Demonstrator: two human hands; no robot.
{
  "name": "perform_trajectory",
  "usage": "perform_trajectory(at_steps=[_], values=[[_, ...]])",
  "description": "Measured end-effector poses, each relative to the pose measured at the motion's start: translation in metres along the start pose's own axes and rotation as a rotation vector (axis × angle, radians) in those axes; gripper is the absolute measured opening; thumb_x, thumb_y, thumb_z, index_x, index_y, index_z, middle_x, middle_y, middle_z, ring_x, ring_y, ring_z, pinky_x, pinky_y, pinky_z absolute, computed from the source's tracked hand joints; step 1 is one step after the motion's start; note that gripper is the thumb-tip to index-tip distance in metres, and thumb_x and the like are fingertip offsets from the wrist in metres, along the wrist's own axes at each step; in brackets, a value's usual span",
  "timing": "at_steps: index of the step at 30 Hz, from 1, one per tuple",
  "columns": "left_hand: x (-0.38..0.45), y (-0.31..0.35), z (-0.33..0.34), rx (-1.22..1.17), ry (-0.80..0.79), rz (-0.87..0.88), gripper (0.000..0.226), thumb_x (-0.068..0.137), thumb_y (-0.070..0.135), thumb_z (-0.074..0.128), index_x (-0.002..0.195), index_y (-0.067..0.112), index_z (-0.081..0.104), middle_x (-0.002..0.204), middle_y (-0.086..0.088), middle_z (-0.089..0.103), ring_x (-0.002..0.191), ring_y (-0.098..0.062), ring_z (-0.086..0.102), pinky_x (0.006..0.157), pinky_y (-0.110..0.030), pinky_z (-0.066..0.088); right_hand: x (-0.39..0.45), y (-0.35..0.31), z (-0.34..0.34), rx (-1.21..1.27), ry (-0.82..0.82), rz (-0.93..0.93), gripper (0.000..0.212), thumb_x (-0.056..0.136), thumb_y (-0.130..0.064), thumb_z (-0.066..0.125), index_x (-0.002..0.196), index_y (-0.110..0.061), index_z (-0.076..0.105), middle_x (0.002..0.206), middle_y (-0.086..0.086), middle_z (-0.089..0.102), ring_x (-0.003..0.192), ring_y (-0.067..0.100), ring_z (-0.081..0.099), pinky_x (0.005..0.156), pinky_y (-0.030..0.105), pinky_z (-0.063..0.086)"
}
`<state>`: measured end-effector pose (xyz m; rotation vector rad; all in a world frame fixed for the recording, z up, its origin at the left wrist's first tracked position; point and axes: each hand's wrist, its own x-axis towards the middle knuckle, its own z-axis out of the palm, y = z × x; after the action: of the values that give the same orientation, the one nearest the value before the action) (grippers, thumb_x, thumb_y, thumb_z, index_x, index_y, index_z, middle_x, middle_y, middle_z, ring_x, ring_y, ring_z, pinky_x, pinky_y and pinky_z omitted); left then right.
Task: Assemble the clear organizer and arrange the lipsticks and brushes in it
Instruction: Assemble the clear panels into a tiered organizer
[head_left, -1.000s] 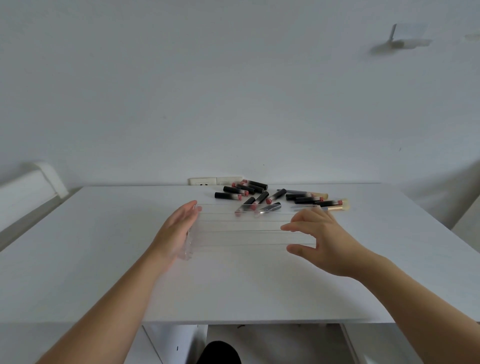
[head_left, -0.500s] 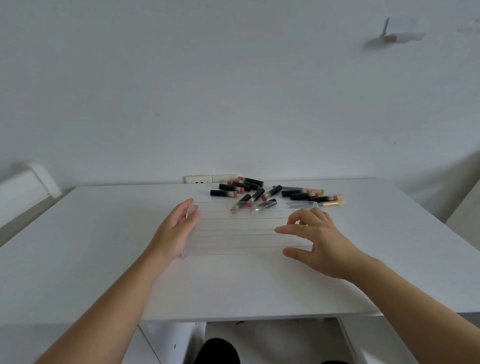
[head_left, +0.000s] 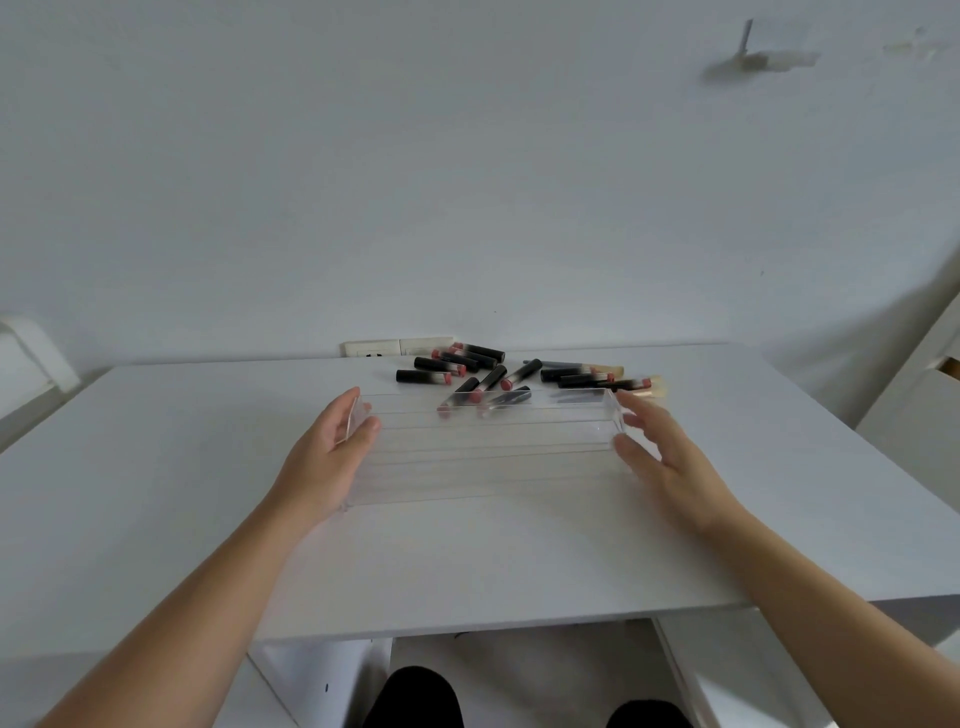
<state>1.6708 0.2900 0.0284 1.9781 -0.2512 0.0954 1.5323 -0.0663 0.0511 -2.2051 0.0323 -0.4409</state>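
Behind the tray, toward the wall, you've got a loose heap of lipsticks (head_left: 475, 370) lying crosswise, black tubes with pinkish ends, and a couple of brushes (head_left: 631, 387) with pale tips at the right of the pile. A wall socket (head_left: 396, 347) sits just past them at the table's (head_left: 156, 467) back edge. The clear tray (head_left: 488, 452) lies flat mid-table, its long channels holding nothing; the lipsticks show through its far wall. Your left hand (head_left: 327, 457) cups its left end, thumb hooked over the rim. Your right hand (head_left: 662, 457) is at the right end, fingers spread and relaxed; actual contact I can't tell.
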Motion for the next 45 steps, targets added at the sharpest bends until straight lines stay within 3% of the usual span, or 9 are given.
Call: perform_trajectory(at_steps=[4, 9, 17, 22, 34, 37, 40, 43, 45], values=[[-0.001, 0.000, 0.000, 0.014, 0.006, 0.001, 0.056, 0.102, 0.039, 0.058, 0.155, 0.033, 0.038, 0.159, 0.011, 0.041, 0.132, 0.009, 0.033, 0.105, -0.021, 0.026, -0.005, 0.003, -0.010, 0.053, -0.121, 0.009, 0.054, 0.101, -0.010, 0.055, 0.138, -0.049, 0.048, 0.128, -0.030, 0.062, 0.119, -0.009, 0.055, 0.087, 0.008, 0.045], [0.001, 0.000, 0.001, 0.030, 0.000, 0.003, 0.056, 0.103, 0.039, 0.057, 0.155, 0.032, 0.038, 0.159, 0.010, 0.040, 0.133, 0.009, 0.032, 0.093, -0.007, 0.028, -0.002, 0.004, -0.007, 0.138, -0.198, 0.120, 0.050, 0.103, -0.013, 0.050, 0.145, -0.040, 0.045, 0.135, -0.012, 0.063, 0.127, 0.013, 0.057, 0.108, 0.047, 0.045], [-0.001, 0.001, 0.000, 0.025, 0.005, 0.015, 0.056, 0.103, 0.037, 0.057, 0.155, 0.031, 0.038, 0.160, 0.009, 0.039, 0.133, 0.008, 0.032, 0.105, -0.020, 0.025, 0.002, 0.004, -0.016, 0.307, -0.325, 0.188, 0.060, 0.102, 0.000, 0.049, 0.139, -0.046, 0.048, 0.124, -0.020, 0.068, 0.111, -0.001, 0.064, 0.080, 0.017, 0.052], [-0.001, 0.004, 0.000, 0.046, 0.001, 0.013, 0.056, 0.103, 0.038, 0.056, 0.155, 0.032, 0.037, 0.159, 0.010, 0.039, 0.132, 0.008, 0.032, 0.106, -0.022, 0.025, 0.011, 0.007, -0.010, 0.296, -0.183, 0.233, 0.049, 0.100, -0.004, 0.055, 0.131, -0.042, 0.058, 0.104, -0.019, 0.075, 0.083, -0.003, 0.069, 0.062, 0.011, 0.049], [-0.006, 0.009, -0.001, 0.068, 0.016, -0.004, 0.056, 0.103, 0.040, 0.056, 0.155, 0.033, 0.037, 0.159, 0.009, 0.040, 0.130, 0.006, 0.035, 0.105, -0.023, 0.028, 0.019, 0.009, -0.016, 0.318, -0.212, 0.283, 0.052, 0.098, -0.012, 0.060, 0.106, -0.062, 0.067, 0.105, -0.013, 0.075, 0.084, 0.003, 0.071, 0.066, 0.020, 0.056], [-0.009, 0.014, 0.001, 0.087, 0.029, -0.002, 0.056, 0.104, 0.039, 0.054, 0.156, 0.029, 0.036, 0.160, 0.008, 0.040, 0.128, 0.006, 0.035, 0.104, -0.022, 0.027, 0.018, 0.011, -0.016, 0.333, -0.218, 0.294, 0.045, 0.101, -0.014, 0.057, 0.114, -0.056, 0.067, 0.110, -0.013, 0.075, 0.090, 0.005, 0.072, 0.074, 0.025, 0.056], [-0.015, 0.022, 0.002, 0.081, 0.075, 0.001, 0.056, 0.104, 0.038, 0.053, 0.156, 0.026, 0.036, 0.154, 0.008, 0.045, 0.126, 0.001, 0.041, 0.102, -0.023, 0.030, 0.014, 0.008, -0.015, 0.308, -0.195, 0.281, 0.045, 0.102, -0.013, 0.056, 0.113, -0.055, 0.068, 0.107, -0.018, 0.075, 0.091, 0.000, 0.071, 0.069, 0.017, 0.054], [-0.022, 0.027, 0.002, 0.095, 0.134, 0.007, 0.054, 0.104, 0.038, 0.053, 0.154, 0.024, 0.040, 0.140, 0.011, 0.051, 0.116, -0.005, 0.050, 0.095, -0.026, 0.036, 0.011, 0.008, -0.012, 0.268, -0.113, 0.262, 0.035, 0.099, -0.015, 0.061, 0.119, -0.042, 0.068, 0.110, -0.015, 0.075, 0.097, 0.004, 0.071, 0.082, 0.024, 0.052], [-0.028, 0.027, 0.000, 0.151, 0.131, 0.009, 0.055, 0.102, 0.039, 0.055, 0.153, 0.023, 0.041, 0.133, 0.013, 0.052, 0.109, -0.008, 0.055, 0.091, -0.028, 0.038, 0.007, 0.009, -0.010, 0.222, -0.023, 0.251, 0.028, 0.097, -0.021, 0.065, 0.120, -0.036, 0.068, 0.105, -0.015, 0.076, 0.089, 0.004, 0.072, 0.078, 0.022, 0.051]])
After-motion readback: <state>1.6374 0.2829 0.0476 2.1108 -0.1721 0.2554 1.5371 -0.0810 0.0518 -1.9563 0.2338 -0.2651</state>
